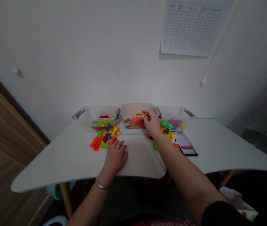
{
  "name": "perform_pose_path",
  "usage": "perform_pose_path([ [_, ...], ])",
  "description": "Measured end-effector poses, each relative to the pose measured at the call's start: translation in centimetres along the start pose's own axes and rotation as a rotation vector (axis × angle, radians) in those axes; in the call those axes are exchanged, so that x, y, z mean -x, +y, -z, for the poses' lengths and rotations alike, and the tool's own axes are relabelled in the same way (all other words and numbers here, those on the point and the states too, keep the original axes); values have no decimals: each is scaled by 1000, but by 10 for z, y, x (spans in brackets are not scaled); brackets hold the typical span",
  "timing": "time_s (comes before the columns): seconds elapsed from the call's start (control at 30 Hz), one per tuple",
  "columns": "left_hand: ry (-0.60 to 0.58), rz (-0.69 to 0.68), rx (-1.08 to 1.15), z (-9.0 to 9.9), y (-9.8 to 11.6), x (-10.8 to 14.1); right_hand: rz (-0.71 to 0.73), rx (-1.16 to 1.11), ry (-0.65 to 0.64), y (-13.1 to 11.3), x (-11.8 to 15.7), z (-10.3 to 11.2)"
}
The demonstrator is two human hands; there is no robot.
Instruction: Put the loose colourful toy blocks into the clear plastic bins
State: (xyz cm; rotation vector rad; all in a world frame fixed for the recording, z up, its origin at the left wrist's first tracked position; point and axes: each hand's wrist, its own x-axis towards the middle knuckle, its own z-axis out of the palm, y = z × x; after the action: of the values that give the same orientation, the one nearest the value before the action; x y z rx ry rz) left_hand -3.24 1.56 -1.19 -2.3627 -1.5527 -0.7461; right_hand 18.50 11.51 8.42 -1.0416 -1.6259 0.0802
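Head camera showed a person at a white counter (pixel 77 163), with three clear plastic boxes side by side near the wall. Some things could go wrong here. The small green piece (pixel 144 115) was held only by the fingertips, so a weak pinch could let it drop into the wrong box or onto the counter. The right arm (pixel 179 160) reached out over the loose bricks by the black phone (pixel 187 147), so a careless bump could push them around or shove the phone. The left hand (pixel 114 158) was very close to the other loose bricks (pixel 104 139), and a quick slide could knock them apart.

The right hand (pixel 150 122) was mostly closed, with its fingers pinched together. It looked like it was gripping the small green piece, right above the back of the middle box (pixel 135 108), but the piece was so small that I could not be fully sure. That box was full of orange, blue and yellow pieces. The left hand was open and lay flat on the counter, with its fingers bent a little. It held nothing, and its fingertips were just beside the loose bricks. A silver bracelet (pixel 102 184) sat on that wrist. The left box (pixel 95 113) held green and red bricks, and the right box (pixel 173 112) held round green, pink and blue things.
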Motion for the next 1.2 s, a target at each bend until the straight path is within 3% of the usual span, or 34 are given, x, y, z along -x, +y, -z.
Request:
perform_pose_path([
  [0.17,-5,-1,-5,2,1,0,-14,-51,-161,-3,57,-22],
  [0.33,17,8,17,0,2,-1,-103,76,-431,-2,103,-40],
  [0.47,48,28,29,-3,1,-2,-66,189,-572,-9,106,-39],
  [0.67,119,63,-9,3,5,-2,-40,243,-615,-13,106,-34],
  [0.93,121,277,-231,18,15,1,-48,248,-630,-14,106,-32],
  [1.07,106,258,-255,16,14,0,-43,241,-632,-14,106,-32],
  [1.2,86,145,-122,11,9,-2,-53,232,-626,-13,107,-33],
])
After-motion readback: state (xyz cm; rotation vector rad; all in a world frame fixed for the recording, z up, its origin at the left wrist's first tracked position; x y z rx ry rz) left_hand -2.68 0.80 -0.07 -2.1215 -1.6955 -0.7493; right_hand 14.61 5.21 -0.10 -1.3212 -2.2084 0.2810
